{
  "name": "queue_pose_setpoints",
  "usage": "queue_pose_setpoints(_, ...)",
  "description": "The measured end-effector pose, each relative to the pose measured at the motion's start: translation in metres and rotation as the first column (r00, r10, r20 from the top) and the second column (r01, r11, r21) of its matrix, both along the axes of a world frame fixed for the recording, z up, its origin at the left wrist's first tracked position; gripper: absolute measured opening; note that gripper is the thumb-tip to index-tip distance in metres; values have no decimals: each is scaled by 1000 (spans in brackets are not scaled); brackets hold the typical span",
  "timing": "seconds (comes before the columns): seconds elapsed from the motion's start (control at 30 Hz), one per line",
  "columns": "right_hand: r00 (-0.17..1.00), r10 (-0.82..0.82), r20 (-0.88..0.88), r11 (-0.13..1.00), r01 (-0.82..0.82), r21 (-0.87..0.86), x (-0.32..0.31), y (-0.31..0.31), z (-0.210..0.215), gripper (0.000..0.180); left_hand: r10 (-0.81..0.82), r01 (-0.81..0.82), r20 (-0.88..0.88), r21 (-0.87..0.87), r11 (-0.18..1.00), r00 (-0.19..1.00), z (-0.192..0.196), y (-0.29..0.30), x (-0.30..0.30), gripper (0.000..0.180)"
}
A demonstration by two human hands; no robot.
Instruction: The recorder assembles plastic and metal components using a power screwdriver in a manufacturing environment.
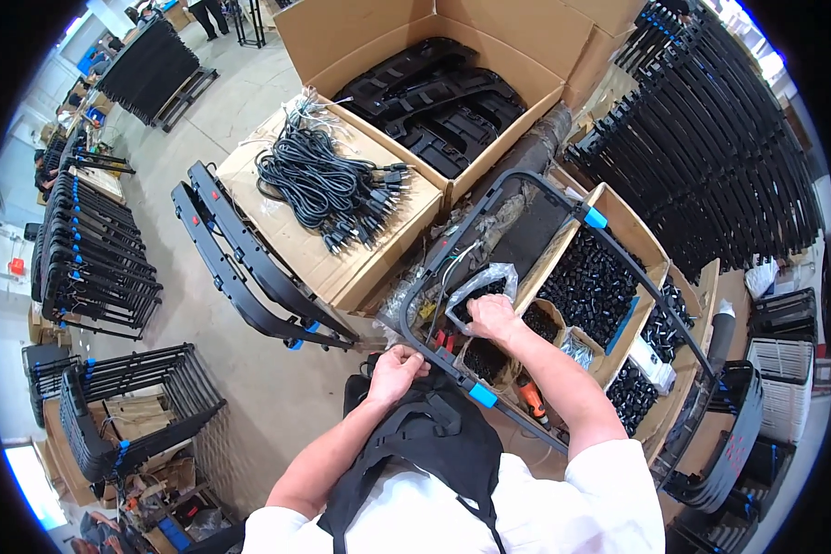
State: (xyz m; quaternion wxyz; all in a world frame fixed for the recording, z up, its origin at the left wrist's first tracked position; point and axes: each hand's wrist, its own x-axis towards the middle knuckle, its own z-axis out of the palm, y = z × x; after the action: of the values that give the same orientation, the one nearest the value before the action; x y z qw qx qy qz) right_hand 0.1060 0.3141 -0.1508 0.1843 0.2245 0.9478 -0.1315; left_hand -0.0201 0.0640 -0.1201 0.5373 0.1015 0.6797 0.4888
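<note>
My right hand [491,317] reaches down into a clear plastic bag [501,273] lined up among the bins, its fingers curled together over small dark parts [482,290]. The fingertips are partly hidden, so what they pinch does not show. Beside the lower left bar of a black tubular frame [452,242] with blue clips is my left hand [400,374], thumb and fingers pressed together. Whether anything small is between them I cannot make out. The frame lies tilted across the bins, and thin wires [454,263] hang by its left side.
Wooden bins hold black caps [589,284] and other small parts. An orange-handled tool [532,401] lies near the frame. Bundled black cables [328,180] lie on a cardboard box [295,254]; an open carton [563,92] holds black moulded parts. Stacked frames [702,138] stand at right and left.
</note>
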Motion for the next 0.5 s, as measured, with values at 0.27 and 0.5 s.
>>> queue_pose_setpoints(0.27,974,-183,-131,976,164,-141,2,25,8,19,-42,43,-70,16,999,997,-3,-4,-3,21)
queue_pose_setpoints(0.5,910,-373,-181,865,271,-421,17,54,12,23,-50,51,-39,33,998,998,1,1,-3,19)
